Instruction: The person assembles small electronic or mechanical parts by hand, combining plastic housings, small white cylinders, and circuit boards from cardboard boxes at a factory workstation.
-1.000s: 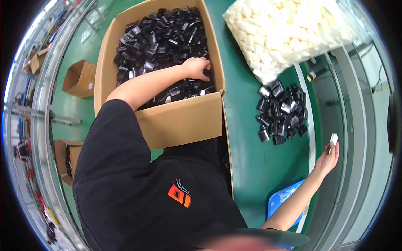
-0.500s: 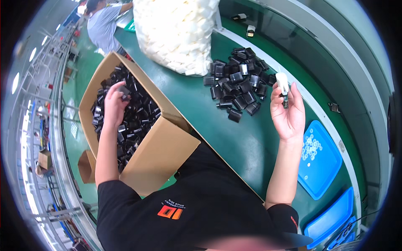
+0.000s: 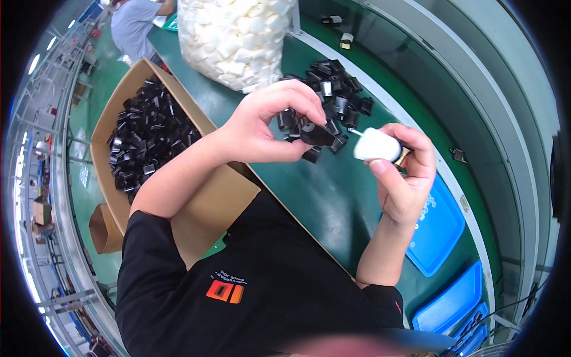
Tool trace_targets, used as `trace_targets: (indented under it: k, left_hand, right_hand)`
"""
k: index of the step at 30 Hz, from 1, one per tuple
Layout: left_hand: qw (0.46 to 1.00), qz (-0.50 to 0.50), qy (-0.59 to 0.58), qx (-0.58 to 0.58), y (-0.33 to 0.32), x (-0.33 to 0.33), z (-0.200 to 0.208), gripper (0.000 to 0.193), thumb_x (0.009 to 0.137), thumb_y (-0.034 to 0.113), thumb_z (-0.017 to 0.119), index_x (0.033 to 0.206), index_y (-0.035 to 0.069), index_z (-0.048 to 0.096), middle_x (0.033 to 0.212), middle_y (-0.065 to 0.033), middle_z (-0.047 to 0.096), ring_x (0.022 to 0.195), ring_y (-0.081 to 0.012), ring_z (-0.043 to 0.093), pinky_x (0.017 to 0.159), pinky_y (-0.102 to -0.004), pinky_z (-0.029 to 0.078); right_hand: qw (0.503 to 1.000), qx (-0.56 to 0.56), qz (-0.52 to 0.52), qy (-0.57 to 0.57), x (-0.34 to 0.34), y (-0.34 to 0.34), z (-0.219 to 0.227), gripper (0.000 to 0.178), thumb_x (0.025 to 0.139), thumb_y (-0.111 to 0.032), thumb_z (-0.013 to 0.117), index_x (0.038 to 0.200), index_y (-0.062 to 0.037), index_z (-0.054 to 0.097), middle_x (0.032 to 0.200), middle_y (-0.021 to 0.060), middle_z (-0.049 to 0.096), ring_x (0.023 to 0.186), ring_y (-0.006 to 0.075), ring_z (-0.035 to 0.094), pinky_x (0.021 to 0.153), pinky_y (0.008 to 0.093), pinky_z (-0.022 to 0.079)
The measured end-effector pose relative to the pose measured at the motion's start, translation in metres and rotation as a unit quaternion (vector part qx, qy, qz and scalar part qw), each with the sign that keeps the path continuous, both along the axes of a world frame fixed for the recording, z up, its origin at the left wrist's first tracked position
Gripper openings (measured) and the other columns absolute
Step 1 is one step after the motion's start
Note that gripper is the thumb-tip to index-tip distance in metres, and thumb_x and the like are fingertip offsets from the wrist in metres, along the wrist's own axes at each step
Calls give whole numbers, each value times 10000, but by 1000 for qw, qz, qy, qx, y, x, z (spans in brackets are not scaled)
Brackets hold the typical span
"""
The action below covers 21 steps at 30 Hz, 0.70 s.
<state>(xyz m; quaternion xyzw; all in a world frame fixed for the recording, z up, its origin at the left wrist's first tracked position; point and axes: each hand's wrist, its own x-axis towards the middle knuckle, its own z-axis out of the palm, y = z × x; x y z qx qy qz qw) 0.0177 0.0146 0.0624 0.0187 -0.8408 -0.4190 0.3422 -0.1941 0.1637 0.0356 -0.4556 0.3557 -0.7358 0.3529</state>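
Between the thumb and fingers of my left hand (image 3: pixel 259 126) is a black plastic cap (image 3: pixel 316 133), held over the green table (image 3: pixel 297 205). My right hand (image 3: pixel 409 178) grips a white plastic piece (image 3: pixel 377 146) with a dark and brass-coloured base and a thin metal shaft pointing toward the cap. A small gap separates the two parts. Behind my hands lies a heap of black plastic caps (image 3: pixel 342 106), partly hidden by my left hand. Many more black caps (image 3: pixel 148 128) fill a cardboard box (image 3: pixel 214 223) to the left.
A clear bag of white pieces (image 3: pixel 238 41) stands at the back. Right of my hand is a blue tray (image 3: pixel 437 247) with small pale rings; another blue tray (image 3: pixel 449 300) lies nearer. A conveyor (image 3: pixel 386 71) carrying scattered parts curves along the right. A person (image 3: pixel 135 27) works far left.
My left hand has come out of the box with a black cap, moving right over the table. My right hand has lowered slightly and tilted the white piece so its shaft points left.
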Motion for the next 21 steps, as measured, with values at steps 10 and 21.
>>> trace_targets:
  k: [10,21]
  left_hand:
    - [997,-17,-58,40,1,-12,-33,427,785,-11,726,1205,43,670,1103,-88,628,930,-168,624,791,-292,526]
    - [996,39,-81,18,-2,-16,-50,407,840,74,725,1236,26,640,1067,-123,693,943,-223,671,822,-310,526]
  right_hand:
    - [936,41,-98,336,8,-3,12,278,707,61,694,973,-19,708,1001,99,665,842,156,668,706,264,547]
    - [943,81,-102,306,11,-22,-8,276,716,37,727,984,-2,675,1012,103,673,902,152,668,796,264,537]
